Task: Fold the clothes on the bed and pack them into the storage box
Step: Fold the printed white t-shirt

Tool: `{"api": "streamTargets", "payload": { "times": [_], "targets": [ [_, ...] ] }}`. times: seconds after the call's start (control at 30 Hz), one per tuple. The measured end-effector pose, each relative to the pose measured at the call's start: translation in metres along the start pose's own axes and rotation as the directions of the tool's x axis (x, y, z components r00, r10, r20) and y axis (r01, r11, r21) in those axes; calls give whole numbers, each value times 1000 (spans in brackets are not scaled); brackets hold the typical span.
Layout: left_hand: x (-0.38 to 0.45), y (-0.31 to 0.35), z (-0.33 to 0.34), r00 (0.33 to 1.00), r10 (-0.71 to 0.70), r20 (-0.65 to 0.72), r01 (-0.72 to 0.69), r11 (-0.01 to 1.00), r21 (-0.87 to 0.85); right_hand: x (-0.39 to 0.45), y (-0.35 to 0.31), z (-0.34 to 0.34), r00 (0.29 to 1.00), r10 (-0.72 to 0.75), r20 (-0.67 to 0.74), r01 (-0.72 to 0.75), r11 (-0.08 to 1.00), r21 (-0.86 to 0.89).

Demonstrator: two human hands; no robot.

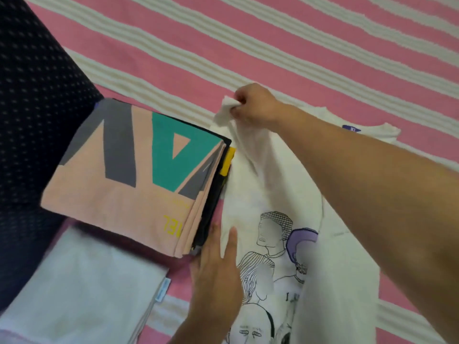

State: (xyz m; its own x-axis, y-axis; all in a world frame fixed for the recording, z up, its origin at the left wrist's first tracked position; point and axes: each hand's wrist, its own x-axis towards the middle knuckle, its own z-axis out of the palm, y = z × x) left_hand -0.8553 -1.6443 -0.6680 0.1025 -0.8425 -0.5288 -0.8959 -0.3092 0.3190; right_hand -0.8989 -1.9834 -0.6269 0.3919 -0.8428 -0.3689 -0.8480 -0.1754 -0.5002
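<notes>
The white T-shirt point(285, 194) lies face up on the striped bed point(273, 45), its printed drawing toward the person and its collar toward the far side. The right hand point(253, 105) reaches across the shirt and pinches the left sleeve, lifting it off the bed; this grip is narrow, the fingers curled around a bunch of cloth. The left hand point(218, 264) lies flat with straight fingers along the shirt's left edge, near the hem, and holds nothing.

This looks like the first side fold: the sleeve and the left strip of the shirt should come over toward the middle. To do it well, I think the left hand should press as a straight hinge line, running from shoulder to hem, while the right hand carries the sleeve over low and lays it flat. The cloth near the shoulder is twisted now, so it needs a small pull to make it smooth before it goes down, otherwise a wrinkle stays inside the fold.

Just beside the shirt, on the left, a pile point(129, 180) of folded clothes stands, a pink shirt on top. It touches or almost touches the left hand, so the fold must not push it. A folded white cloth point(82, 289) lies nearer. The storage box is not in view.
</notes>
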Motion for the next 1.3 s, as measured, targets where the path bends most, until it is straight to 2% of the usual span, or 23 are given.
{"api": "streamTargets", "payload": {
  "times": [0.07, 0.1, 0.13, 0.2, 0.27, 0.33, 0.4, 0.47, 0.57, 0.67, 0.73, 0.77, 0.83, 0.9, 1.03, 1.13, 1.2, 1.3],
  "targets": [
    [0, -1, 0, 999, -13, -47, 13, 1000, 4, -48, 19, -34, 993, -55, -105, 83, 958, 276],
    [-2, 0, 0, 999, -1, -53, 1, 1000, -6, -86, 36, -52, 989, -27, -145, 85, 906, 415],
    [-5, -2, 2, 998, 23, -54, -23, 1000, -6, -127, 57, -64, 984, 41, -174, 58, 845, 532],
    [-16, -7, 11, 992, 77, -96, -82, 995, -48, -217, 109, -66, 947, 271, -169, -75, 702, 708],
    [-30, -13, 14, 989, 53, -136, -72, 987, -140, -292, 162, -41, 819, 570, -57, -306, 519, 798],
    [-43, -20, 16, 984, -21, -176, -14, 981, -196, -344, 197, -5, 640, 768, 8, -447, 364, 817],
    [-55, -32, 19, 982, -26, -188, -8, 984, -177, -366, 211, 25, 485, 874, 29, -467, 230, 854],
    [-69, -41, 20, 980, -53, -190, 29, 991, -131, -371, 209, 43, 418, 905, 85, -444, 122, 888],
    [-99, -50, 24, 977, -66, -201, 58, 997, -43, -356, 193, 56, 441, 874, 206, -414, -6, 910],
    [-133, -52, 34, 941, -267, -208, 240, 960, -146, -332, 173, 58, 478, 824, 305, -430, -84, 899],
    [-152, -58, 42, 919, -337, -204, 321, 941, -110, -313, 162, 60, 489, 785, 380, -399, -186, 898],
    [-165, -59, 49, 903, -376, -208, 368, 927, -76, -306, 156, 60, 512, 755, 409, -411, -202, 889],
    [-177, -63, 58, 885, -410, -220, 418, 908, -9, -298, 153, 60, 595, 680, 427, -458, -149, 876],
    [-175, -62, 60, 878, -420, -229, 433, 901, 11, -292, 150, 50, 639, 638, 430, -463, -128, 877],
    [-176, -63, 55, 847, -471, -246, 459, 882, -107, -270, 113, 6, 694, 671, 262, -310, -50, 949],
    [-194, -60, 46, 864, -446, -233, 402, 891, -211, -238, 72, -19, 808, 584, 78, -180, 119, 976],
    [-218, -49, 38, 860, -476, -182, 414, 861, -296, -219, 36, -36, 844, 536, 11, -168, 245, 955],
    [-243, -30, 29, 859, -389, -332, 296, 908, -297, -214, 10, -68, 844, 527, -97, -122, 365, 923]
  ]
}}
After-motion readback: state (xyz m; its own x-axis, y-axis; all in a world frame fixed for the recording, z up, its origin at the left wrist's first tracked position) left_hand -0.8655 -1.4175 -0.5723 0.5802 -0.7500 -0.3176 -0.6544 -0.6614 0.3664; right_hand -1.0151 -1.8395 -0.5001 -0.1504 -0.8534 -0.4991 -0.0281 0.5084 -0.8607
